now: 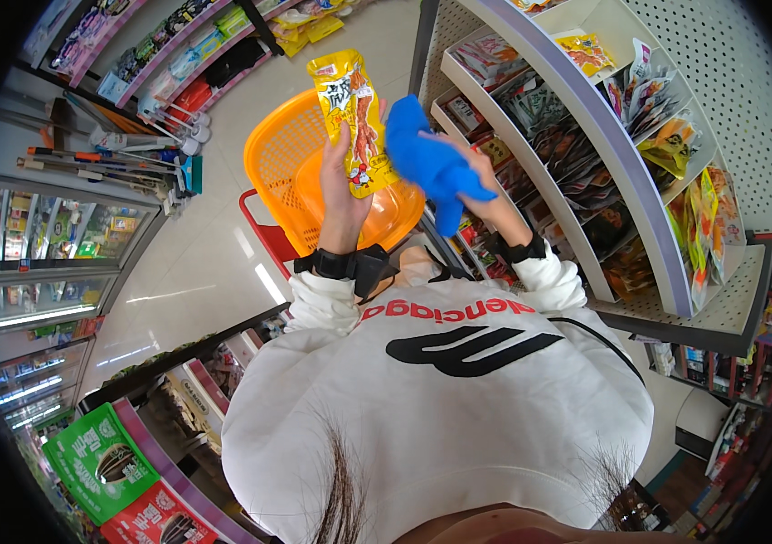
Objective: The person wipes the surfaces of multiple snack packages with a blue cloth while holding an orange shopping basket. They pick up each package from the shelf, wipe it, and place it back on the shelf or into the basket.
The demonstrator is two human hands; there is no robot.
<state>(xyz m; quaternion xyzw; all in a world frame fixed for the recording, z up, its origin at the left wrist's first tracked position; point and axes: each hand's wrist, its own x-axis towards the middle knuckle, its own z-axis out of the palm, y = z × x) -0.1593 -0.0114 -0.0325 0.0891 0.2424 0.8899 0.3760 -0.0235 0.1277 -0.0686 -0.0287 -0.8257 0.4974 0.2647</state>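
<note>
My left hand (345,180) grips a long yellow snack packet (353,122) near its lower end, holding it up with its printed front toward me. A bunched blue cloth (430,160) is in my right hand (471,180), right beside the packet; its edges are blurred. Whether the cloth touches the packet, I cannot tell. Below both hands is an orange plastic basket (284,129) with perforated sides, its inside partly hidden by my hands and the packet. A red frame (267,231) shows at the basket's near left side.
Close on my right rises a white shelf rack (637,156) with bins of packaged snacks. Glass-door refrigerators (52,231) line the left, near several mops and brooms (107,166). Green and red bags (103,466) occupy a lower-left shelf. Tiled floor (202,204) lies between.
</note>
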